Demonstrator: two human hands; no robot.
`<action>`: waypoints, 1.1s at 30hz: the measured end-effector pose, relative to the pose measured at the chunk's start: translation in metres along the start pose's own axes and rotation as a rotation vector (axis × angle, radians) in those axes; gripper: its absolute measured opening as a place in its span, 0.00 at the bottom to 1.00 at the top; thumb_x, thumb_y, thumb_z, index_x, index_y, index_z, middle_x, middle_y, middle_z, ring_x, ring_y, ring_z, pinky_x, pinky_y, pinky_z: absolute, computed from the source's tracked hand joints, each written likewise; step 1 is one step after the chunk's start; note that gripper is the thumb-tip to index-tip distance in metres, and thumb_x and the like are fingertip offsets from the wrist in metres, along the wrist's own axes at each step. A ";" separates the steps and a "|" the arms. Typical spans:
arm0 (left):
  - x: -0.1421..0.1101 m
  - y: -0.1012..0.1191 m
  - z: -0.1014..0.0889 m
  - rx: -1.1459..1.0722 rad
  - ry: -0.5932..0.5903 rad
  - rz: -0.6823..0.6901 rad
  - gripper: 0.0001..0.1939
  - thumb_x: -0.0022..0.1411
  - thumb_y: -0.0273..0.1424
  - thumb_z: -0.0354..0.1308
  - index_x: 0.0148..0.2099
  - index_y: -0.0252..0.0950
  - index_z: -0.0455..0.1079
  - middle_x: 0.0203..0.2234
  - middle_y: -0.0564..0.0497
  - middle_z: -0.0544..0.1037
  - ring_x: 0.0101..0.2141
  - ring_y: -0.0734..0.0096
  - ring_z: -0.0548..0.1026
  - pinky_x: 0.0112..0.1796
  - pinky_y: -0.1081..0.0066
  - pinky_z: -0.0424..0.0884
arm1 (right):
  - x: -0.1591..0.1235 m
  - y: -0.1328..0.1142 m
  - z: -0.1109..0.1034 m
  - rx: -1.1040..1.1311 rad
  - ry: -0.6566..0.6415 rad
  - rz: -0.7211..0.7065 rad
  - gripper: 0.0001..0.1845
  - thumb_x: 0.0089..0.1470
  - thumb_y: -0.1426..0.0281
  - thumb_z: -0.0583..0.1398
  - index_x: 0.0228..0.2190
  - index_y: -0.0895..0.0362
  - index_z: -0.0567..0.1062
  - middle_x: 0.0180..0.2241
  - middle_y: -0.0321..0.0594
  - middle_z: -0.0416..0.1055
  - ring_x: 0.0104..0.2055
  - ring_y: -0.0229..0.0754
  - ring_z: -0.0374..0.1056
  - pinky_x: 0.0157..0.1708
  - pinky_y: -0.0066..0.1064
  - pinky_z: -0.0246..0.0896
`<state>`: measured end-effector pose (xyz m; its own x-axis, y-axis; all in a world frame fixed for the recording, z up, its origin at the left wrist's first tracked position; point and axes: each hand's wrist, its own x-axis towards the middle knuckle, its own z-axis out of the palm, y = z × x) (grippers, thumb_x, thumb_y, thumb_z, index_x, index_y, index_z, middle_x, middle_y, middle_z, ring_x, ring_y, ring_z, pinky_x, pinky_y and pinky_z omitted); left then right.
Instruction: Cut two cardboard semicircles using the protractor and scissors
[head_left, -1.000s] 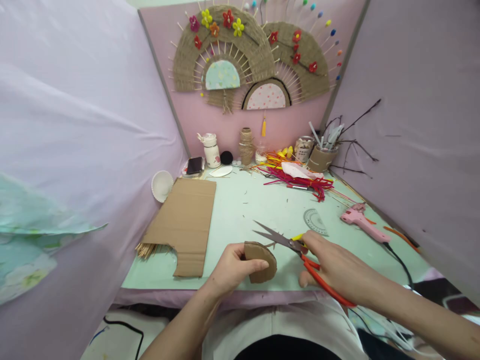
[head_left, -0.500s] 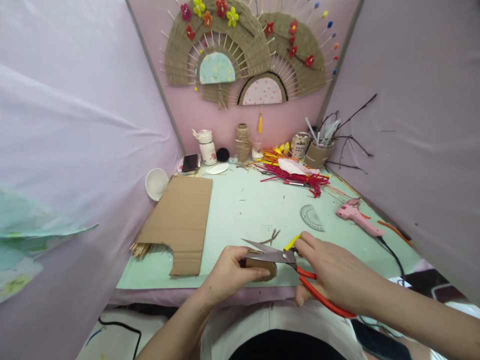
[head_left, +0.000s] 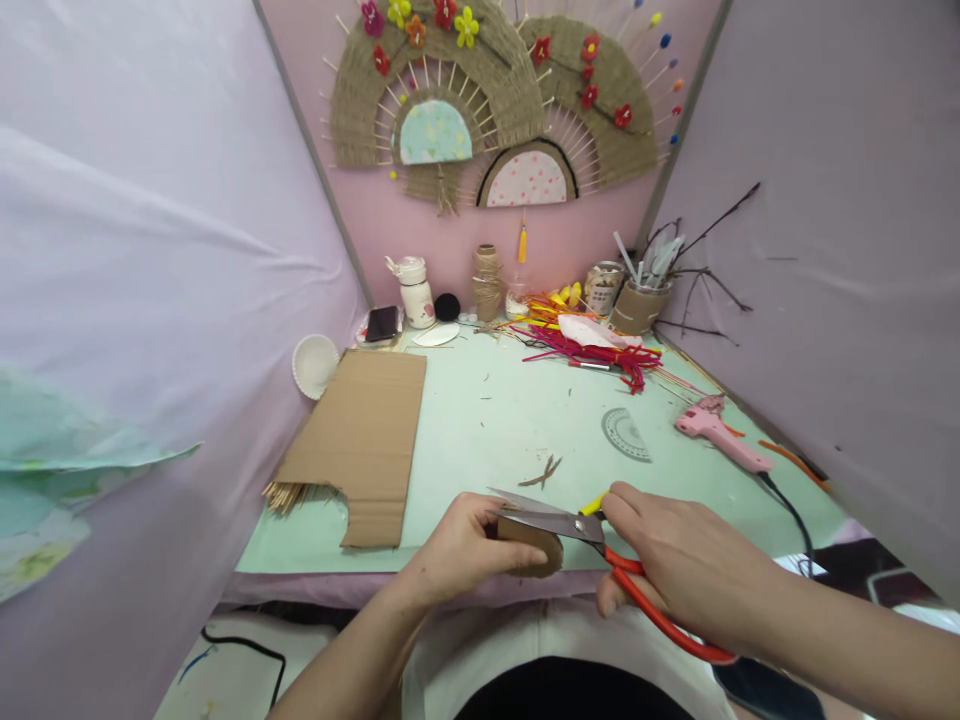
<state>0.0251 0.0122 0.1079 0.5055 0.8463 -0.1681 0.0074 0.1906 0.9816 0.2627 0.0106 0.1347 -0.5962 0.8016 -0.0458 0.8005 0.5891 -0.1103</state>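
Near the table's front edge, my left hand (head_left: pixel 478 545) pinches a small brown cardboard piece (head_left: pixel 536 553) with a rounded end, the thumb lying along its face. My right hand (head_left: pixel 667 545) grips the red and yellow handles of a pair of scissors (head_left: pixel 559 523). The slightly parted blades point left, lying along the top edge of the cardboard and close to the left fingers. Just beyond the blades, thin brown cut-off strips (head_left: pixel 541 472) lie on the pale green tabletop (head_left: pixel 480 410).
A large cardboard sheet (head_left: pixel 375 430) with a curved notch covers bundled sticks (head_left: pixel 296 495) at left. On the right are a protractor (head_left: pixel 626 435) and a pink glue gun (head_left: pixel 720 435) with its cord. Pipe cleaners (head_left: pixel 592 350), a twine spool (head_left: pixel 487 285) and a bottle (head_left: pixel 415 293) stand or lie behind.
The scissors and my right hand have shifted slightly right and down, and the blades have closed a little. The cardboard in my left hand has tilted slightly.
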 end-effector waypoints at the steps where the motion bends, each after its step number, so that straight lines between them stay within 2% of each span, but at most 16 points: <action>1: 0.000 0.000 0.000 -0.004 -0.005 -0.006 0.11 0.49 0.28 0.66 0.38 0.32 0.78 0.26 0.51 0.76 0.28 0.73 0.70 0.33 0.73 0.67 | 0.000 0.000 0.000 -0.012 0.008 -0.005 0.20 0.50 0.52 0.64 0.29 0.55 0.68 0.29 0.37 0.69 0.28 0.47 0.71 0.23 0.33 0.56; 4: -0.001 0.001 0.000 0.017 -0.016 -0.024 0.12 0.49 0.28 0.66 0.39 0.32 0.78 0.26 0.51 0.77 0.28 0.73 0.71 0.33 0.73 0.67 | -0.001 0.001 0.000 -0.038 0.016 -0.015 0.21 0.50 0.51 0.64 0.28 0.55 0.68 0.28 0.37 0.70 0.26 0.47 0.71 0.22 0.33 0.55; 8: 0.000 -0.001 -0.001 0.049 -0.016 -0.032 0.09 0.48 0.28 0.66 0.35 0.32 0.78 0.23 0.53 0.76 0.26 0.75 0.70 0.31 0.75 0.66 | -0.002 0.003 -0.001 -0.055 -0.002 -0.020 0.21 0.51 0.50 0.62 0.28 0.55 0.69 0.28 0.38 0.70 0.25 0.47 0.71 0.22 0.33 0.54; 12: 0.002 -0.004 -0.003 0.058 -0.005 -0.061 0.10 0.48 0.28 0.66 0.36 0.32 0.79 0.25 0.51 0.78 0.27 0.73 0.71 0.32 0.74 0.66 | -0.002 0.003 0.000 -0.048 -0.037 0.001 0.18 0.53 0.54 0.62 0.27 0.55 0.69 0.27 0.38 0.71 0.24 0.46 0.71 0.21 0.32 0.52; 17: 0.002 -0.006 -0.006 0.048 0.008 -0.094 0.09 0.47 0.30 0.68 0.33 0.31 0.79 0.26 0.48 0.80 0.27 0.70 0.73 0.32 0.72 0.68 | 0.003 0.004 -0.004 0.040 -0.104 0.072 0.15 0.57 0.59 0.58 0.24 0.54 0.68 0.28 0.40 0.72 0.24 0.44 0.70 0.22 0.31 0.50; 20: 0.006 -0.007 -0.008 -0.032 0.056 -0.065 0.11 0.47 0.31 0.68 0.34 0.32 0.80 0.28 0.47 0.81 0.27 0.71 0.74 0.30 0.73 0.68 | 0.015 0.010 -0.008 0.094 -0.116 0.155 0.17 0.58 0.57 0.56 0.23 0.55 0.67 0.29 0.41 0.73 0.26 0.43 0.70 0.23 0.30 0.51; 23: 0.015 -0.010 -0.011 -0.180 0.234 -0.002 0.11 0.45 0.31 0.70 0.33 0.31 0.79 0.28 0.47 0.81 0.28 0.71 0.74 0.29 0.75 0.68 | 0.036 0.020 -0.008 0.079 -0.055 0.244 0.22 0.58 0.51 0.54 0.23 0.55 0.68 0.27 0.43 0.73 0.28 0.45 0.70 0.23 0.30 0.48; 26: 0.029 -0.016 -0.017 -0.486 0.429 0.056 0.14 0.40 0.29 0.73 0.33 0.32 0.78 0.29 0.49 0.81 0.30 0.71 0.76 0.32 0.75 0.70 | 0.070 0.030 -0.004 0.066 0.002 0.316 0.26 0.59 0.48 0.51 0.26 0.56 0.70 0.27 0.46 0.73 0.30 0.47 0.71 0.24 0.30 0.47; 29: 0.042 -0.020 -0.023 -0.713 0.500 0.093 0.15 0.41 0.30 0.73 0.34 0.33 0.77 0.30 0.50 0.81 0.31 0.72 0.77 0.32 0.75 0.72 | 0.113 0.037 0.003 0.085 0.046 0.353 0.25 0.58 0.49 0.54 0.30 0.58 0.73 0.32 0.51 0.75 0.34 0.50 0.72 0.26 0.31 0.50; 33: 0.052 -0.022 -0.028 -0.927 0.590 0.095 0.11 0.50 0.26 0.68 0.38 0.34 0.75 0.33 0.49 0.81 0.33 0.71 0.78 0.33 0.74 0.74 | 0.164 0.040 0.015 0.123 0.096 0.363 0.18 0.59 0.59 0.56 0.38 0.62 0.74 0.40 0.56 0.74 0.39 0.50 0.72 0.31 0.31 0.55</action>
<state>0.0274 0.0660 0.0751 -0.0231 0.9346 -0.3549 -0.7847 0.2030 0.5857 0.1962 0.1642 0.1074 -0.2620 0.9650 -0.0111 0.9415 0.2531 -0.2227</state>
